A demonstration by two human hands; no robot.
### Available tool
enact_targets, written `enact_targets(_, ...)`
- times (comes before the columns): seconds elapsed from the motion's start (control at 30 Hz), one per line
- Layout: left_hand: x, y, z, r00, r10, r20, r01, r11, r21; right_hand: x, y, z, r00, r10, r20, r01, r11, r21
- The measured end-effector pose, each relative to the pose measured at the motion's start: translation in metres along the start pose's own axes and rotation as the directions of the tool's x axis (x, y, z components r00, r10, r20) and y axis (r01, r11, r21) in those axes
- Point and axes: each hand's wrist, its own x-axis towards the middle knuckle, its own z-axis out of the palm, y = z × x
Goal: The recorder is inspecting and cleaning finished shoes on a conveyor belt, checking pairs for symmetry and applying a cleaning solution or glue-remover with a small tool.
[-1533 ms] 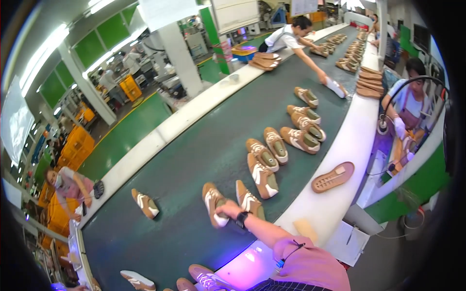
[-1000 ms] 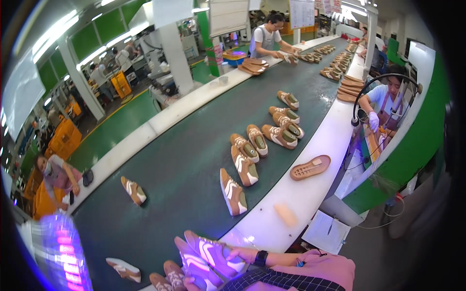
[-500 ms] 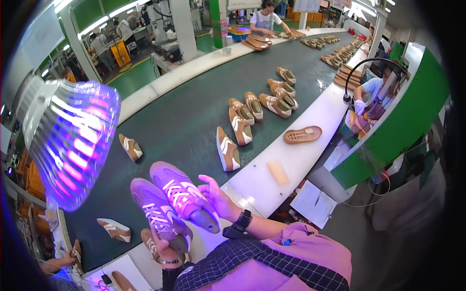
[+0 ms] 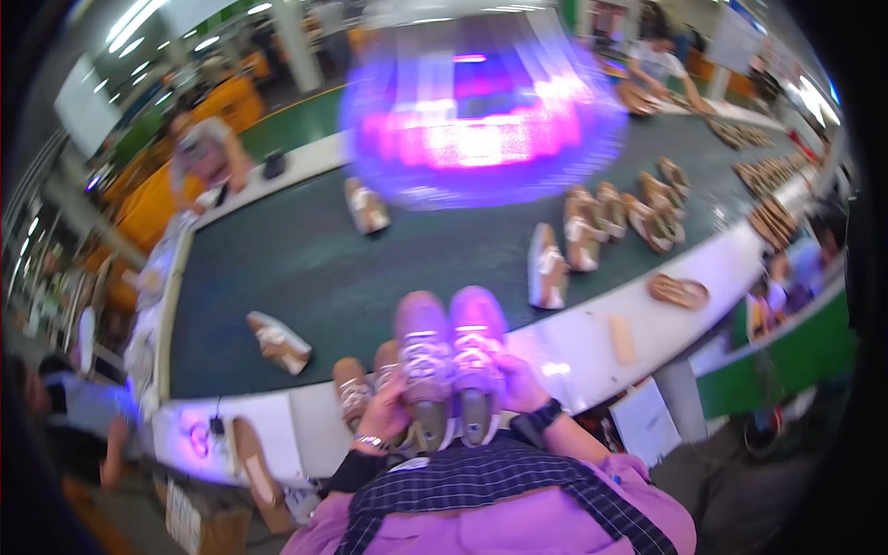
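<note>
My left hand (image 4: 387,409) is closed on the heel part of a brown sneaker (image 4: 425,370) with white laces. On the other side, my right hand (image 4: 521,383) grips the outer side of a matching sneaker (image 4: 476,356). Both shoes stand side by side in front of me, toes pointing away, tinted purple by the light. Just left of them, another brown sneaker (image 4: 351,388) and a second one (image 4: 387,361), partly hidden by my left hand, rest at the white table edge.
A glowing purple lamp (image 4: 481,139) hangs ahead, blurred. Beyond my hands runs a dark green conveyor belt (image 4: 305,268) carrying several sneakers (image 4: 546,268). A shoe sole (image 4: 678,291) lies on the right white ledge (image 4: 592,370). Co-workers are around the belt, including one person (image 4: 208,153) at the far left.
My view has turned left, so the lamp appears farther right. The two sneakers have come upright and level beside each other. My right hand's spread fingers have closed on the right sneaker.
</note>
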Motion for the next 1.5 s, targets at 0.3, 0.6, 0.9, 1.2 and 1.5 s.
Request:
enact_targets(0.3, 0.006, -0.004, -0.016, 0.995, -0.037, 0.089, 0.046, 0.994, -0.100, -0.008, 0.000, 0.002, 0.959, 0.012, -0.283, -0.028, 0.998, -0.054)
enact_targets(0.6, 0.026, 0.021, -0.001, 0.964, 0.224, -0.145, -0.259, 0.919, -0.298, 0.015, -0.028, 0.018, 0.877, -0.311, -0.366, 0.297, 0.950, -0.096)
enact_targets(0.9, 0.010, 0.007, 0.004, 0.934, 0.183, -0.308, -0.266, 0.930, -0.253, 0.002, -0.015, 0.010, 0.797, -0.363, -0.482, 0.305, 0.932, -0.197)
enact_targets(1.2, 0.012, 0.003, 0.002, 0.897, 0.187, -0.401, -0.300, 0.924, -0.239, 0.004, -0.009, 0.013, 0.788, -0.342, -0.513, 0.301, 0.939, -0.164)
enact_targets(1.5, 0.015, 0.001, 0.002, 0.903, 0.168, -0.396, -0.285, 0.923, -0.259, 0.004, -0.008, 0.016, 0.766, -0.350, -0.539, 0.315, 0.936, -0.160)
